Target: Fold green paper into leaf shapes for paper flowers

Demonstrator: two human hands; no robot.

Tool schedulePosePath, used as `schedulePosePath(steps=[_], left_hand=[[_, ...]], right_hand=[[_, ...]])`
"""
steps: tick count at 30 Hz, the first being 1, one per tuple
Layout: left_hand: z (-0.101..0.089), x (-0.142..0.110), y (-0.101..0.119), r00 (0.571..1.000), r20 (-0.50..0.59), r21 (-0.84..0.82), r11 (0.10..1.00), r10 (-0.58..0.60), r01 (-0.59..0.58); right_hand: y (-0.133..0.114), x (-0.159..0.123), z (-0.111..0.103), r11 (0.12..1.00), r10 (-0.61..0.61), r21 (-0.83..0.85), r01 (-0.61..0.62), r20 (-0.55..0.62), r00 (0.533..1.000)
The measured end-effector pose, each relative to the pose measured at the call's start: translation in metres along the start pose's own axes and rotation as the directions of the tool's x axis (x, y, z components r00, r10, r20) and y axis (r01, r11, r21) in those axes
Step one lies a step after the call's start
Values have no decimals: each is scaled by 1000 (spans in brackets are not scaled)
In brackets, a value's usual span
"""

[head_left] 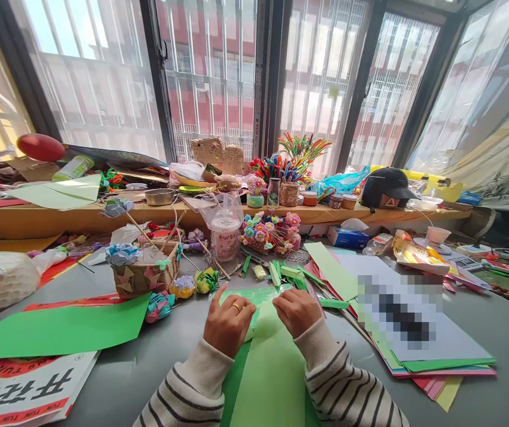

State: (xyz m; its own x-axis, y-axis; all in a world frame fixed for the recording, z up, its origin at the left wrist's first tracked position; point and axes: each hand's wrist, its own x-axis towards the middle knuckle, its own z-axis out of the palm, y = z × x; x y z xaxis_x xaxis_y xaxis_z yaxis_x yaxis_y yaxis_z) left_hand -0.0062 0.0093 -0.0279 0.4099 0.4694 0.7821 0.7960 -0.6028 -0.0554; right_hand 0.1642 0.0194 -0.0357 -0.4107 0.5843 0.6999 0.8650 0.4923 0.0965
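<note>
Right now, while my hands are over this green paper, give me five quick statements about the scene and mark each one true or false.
1. The left hand wears a ring. True.
2. The black cap lies on the floor. False: the cap sits on the ledge below the windows.
3. The light green paper lies between the two sleeves. True.
4. The tissue box is red. False: the tissue box is blue.
5. The flower basket stands left of the drink cup. True.
</note>
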Motion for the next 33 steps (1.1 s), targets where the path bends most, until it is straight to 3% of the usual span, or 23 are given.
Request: schedulePosePath(steps=[5,8,11,15,20,26,29,33], left_hand=[[-3,0,-4,1000,25,52,999,-10,9],[-1,1,1,999,27,28,999,17,-17],[-1,3,6,999,-4,8,999,48,-48],[-4,4,5,998,5,4,998,61,-61],[-3,0,-14,999,30,38,998,41,-42],[-4,-6,-38,995,-97,140,990,-21,34],[-9,-3,-34,993,-118,146,988,-23,40],[-8,2,-13,995,27,-11,995,96,-96]], right_hand=[[7,0,0,983,186,9,-186,-90,978],[-4,3,-1,988,56,150,-49,-46,997],[-15,6,2,987,-47,150,49,-12,999],[-18,6,7,997,-44,67,46,-34,998],[-8,5,7,999,-22,35,24,-47,999],[3,2,8,997,65,-33,-68,-95,993],[-1,2,9,999,36,-26,-38,-89,995],[-12,4,7,998,-61,16,62,-90,994]])
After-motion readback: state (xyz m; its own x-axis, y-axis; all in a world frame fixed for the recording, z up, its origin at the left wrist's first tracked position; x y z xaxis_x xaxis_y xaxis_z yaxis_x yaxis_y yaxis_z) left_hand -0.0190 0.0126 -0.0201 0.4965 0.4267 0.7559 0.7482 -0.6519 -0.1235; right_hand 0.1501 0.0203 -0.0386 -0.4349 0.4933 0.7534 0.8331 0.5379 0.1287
